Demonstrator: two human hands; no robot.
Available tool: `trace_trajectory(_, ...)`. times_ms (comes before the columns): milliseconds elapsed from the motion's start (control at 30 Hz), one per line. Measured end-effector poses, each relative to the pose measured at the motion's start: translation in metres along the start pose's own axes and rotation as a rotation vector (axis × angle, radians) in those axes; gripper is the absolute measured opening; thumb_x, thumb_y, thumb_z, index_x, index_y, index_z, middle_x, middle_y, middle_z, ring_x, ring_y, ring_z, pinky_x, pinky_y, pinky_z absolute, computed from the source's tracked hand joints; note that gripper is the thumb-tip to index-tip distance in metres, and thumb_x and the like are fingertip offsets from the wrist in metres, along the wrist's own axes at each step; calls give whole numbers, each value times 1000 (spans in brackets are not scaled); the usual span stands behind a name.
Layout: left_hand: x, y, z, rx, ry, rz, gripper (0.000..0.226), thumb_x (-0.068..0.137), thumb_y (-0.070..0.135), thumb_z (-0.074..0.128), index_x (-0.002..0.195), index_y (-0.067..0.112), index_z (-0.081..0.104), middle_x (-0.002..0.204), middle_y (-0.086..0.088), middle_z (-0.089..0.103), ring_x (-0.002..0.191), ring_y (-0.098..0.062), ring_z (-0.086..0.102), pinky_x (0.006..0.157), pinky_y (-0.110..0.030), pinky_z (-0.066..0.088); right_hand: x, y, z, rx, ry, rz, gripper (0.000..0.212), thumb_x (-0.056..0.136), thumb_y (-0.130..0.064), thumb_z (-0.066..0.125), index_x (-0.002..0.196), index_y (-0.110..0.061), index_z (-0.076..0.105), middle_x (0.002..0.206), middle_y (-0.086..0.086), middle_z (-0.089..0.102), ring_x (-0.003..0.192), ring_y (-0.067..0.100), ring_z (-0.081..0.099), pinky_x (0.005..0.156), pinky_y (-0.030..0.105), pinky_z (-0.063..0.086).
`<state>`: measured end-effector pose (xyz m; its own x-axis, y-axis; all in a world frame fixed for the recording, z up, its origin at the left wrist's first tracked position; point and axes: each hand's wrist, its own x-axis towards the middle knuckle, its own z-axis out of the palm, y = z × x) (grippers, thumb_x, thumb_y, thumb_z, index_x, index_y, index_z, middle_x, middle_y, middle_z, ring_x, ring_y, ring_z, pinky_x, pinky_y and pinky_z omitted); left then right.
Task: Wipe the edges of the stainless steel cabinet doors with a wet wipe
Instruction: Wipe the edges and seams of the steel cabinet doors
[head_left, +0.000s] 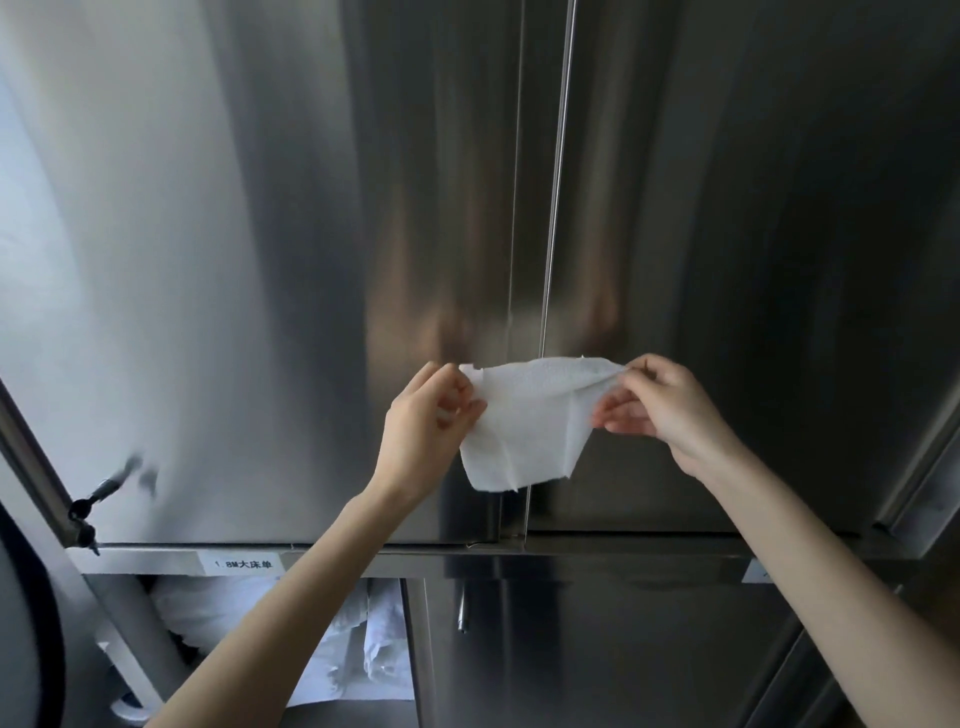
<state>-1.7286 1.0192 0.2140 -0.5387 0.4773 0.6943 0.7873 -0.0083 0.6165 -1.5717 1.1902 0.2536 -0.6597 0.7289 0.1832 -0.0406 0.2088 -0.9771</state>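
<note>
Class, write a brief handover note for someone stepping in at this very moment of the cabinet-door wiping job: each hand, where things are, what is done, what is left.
Left hand: pinches the upper left corner of the wet wipe.
Right hand: pinches its upper right corner, so the wipe hangs spread between both hands.
Place: the wipe is held in front of the meeting edges of the left door and right door.
Done: the wipe is opened out. Whether any edge has been wiped cannot be told.
Left: probably bunch or fold the wipe, then run it along the door edges.
</note>
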Motion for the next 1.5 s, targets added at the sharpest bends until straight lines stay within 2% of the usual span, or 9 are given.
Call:
trace_trajectory(133, 22, 6, 12, 172, 32, 112, 13, 92, 9, 60, 88, 21, 61, 90, 14, 50, 72, -12, 55, 65, -35, 54, 19, -13, 18, 78, 138, -134, 15, 100, -5, 40, 87, -9, 46, 88, 12, 68, 75, 22, 72, 66, 28, 58)
trace_trajectory(267, 35, 8, 21, 269, 42, 94, 26, 93, 13, 59, 118, 18, 63, 113, 3, 53, 85, -19, 56, 64, -35, 50, 35, -8, 37, 10, 257, -350, 12, 95, -9, 55, 94, -16, 45, 97, 2, 68, 87, 9, 68, 79, 25, 56)
trace_trajectory(400, 35, 5, 24, 415, 91, 156, 36, 89, 16, 65, 125, 19, 61, 112, 0, 53, 102, -17, 45, 52, -23, 34, 39, 12, 59, -248, 189, -805, 24, 86, 3, 63, 103, -7, 50, 119, -2, 58, 114, -3, 52, 96, 15, 41)
trace_trajectory(500, 36, -3, 22, 534, 164, 308, 40, 79, 9, 74, 119, 16, 67, 116, -8, 57, 104, -24, 44, 62, -30, 49, 52, 36, 64, -582, 169, -970, 34, 88, -14, 59, 120, -6, 51, 141, 7, 41, 133, 11, 36, 106, 24, 36)
trace_trajectory(667, 61, -7, 10, 682, 214, 474, 56, 87, 7, 47, 142, 14, 47, 153, -11, 35, 144, -31, 27, 119, -46, 21, 71, 36, 62, -897, 352, -1108, 41, 88, -24, 48, 127, -11, 44, 130, 10, 44, 120, 26, 44, 96, 45, 45)
trace_trajectory(867, 96, -10, 0, 764, 244, 606, 57, 91, 12, 52, 146, 15, 39, 156, -5, 27, 146, -33, 23, 120, -51, 14, 99, -15, 58, -945, 550, -1224, 34, 88, -20, 55, 119, -9, 62, 122, 11, 40, 111, 33, 45, 91, 47, 44)
trace_trajectory(1067, 109, -4, -3, 675, 307, 656, 51, 88, 8, 56, 137, 9, 44, 149, -9, 39, 143, -30, 30, 117, -52, 23, 113, -77, 54, -1008, 543, -1326, 33, 81, -21, 67, 107, -4, 57, 111, 14, 60, 106, 32, 54, 92, 44, 45)
trace_trajectory(1367, 131, 16, -5, 571, 350, 668, 45, 85, 4, 58, 129, 8, 48, 142, -6, 43, 140, -27, 35, 116, -49, 26, 106, -110, 51, -946, 507, -1421, 37, 94, -28, 37, 98, -6, 66, 92, 8, 64, 96, 25, 48, 80, 40, 41)
trace_trajectory(1500, 128, 19, -12, 449, 353, 682, 30, 90, 3, 47, 117, 4, 59, 135, -10, 54, 138, -25, 39, 118, -44, 25, 115, -98, 50, -920, 537, -1419, 19, 89, -14, 55, 100, -6, 68, 100, 12, 60, 98, 29, 48, 77, 44, 47)
